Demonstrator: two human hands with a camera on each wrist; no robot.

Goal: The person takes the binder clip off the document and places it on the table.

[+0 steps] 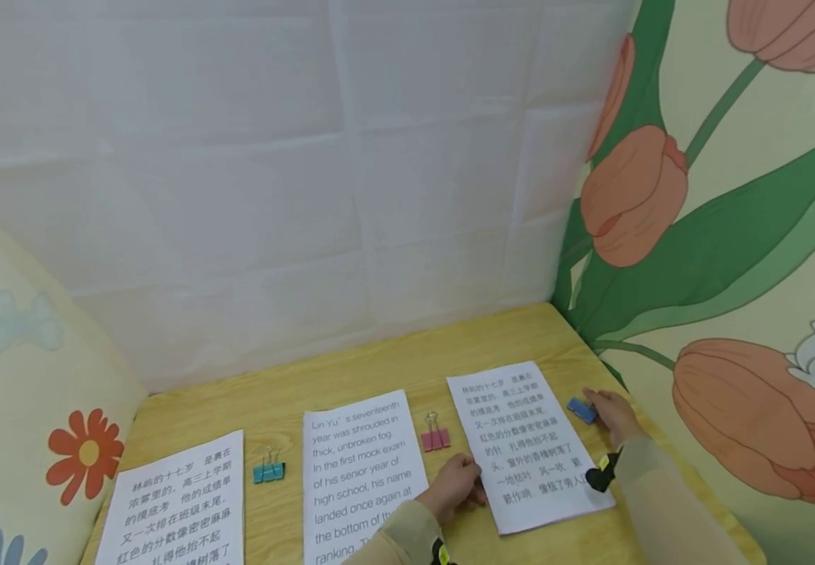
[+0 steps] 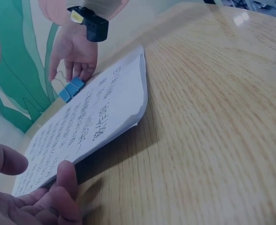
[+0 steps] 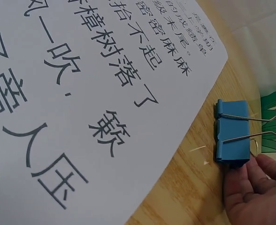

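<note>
A stack of printed paper point(image 1: 520, 447) lies at the right of the table, its left edge raised off the wood in the left wrist view. My left hand point(image 1: 455, 485) grips that edge, with fingers point(image 2: 66, 180) beneath it and the thumb over the sheet. Beyond the stack's right edge, my right hand point(image 1: 615, 416) pinches a blue binder clip point(image 3: 233, 131) by its wire handles. The clip is beside the paper, apart from it, and its jaws look closed. Part of the right thumb is cut off in the right wrist view.
A pink binder clip point(image 1: 436, 436) stands between the right stack and a middle stack of English text point(image 1: 358, 471). Farther left are a teal binder clip point(image 1: 268, 471) and another printed stack point(image 1: 174, 502). Walls border the wooden table point(image 1: 273, 400) at the back and sides.
</note>
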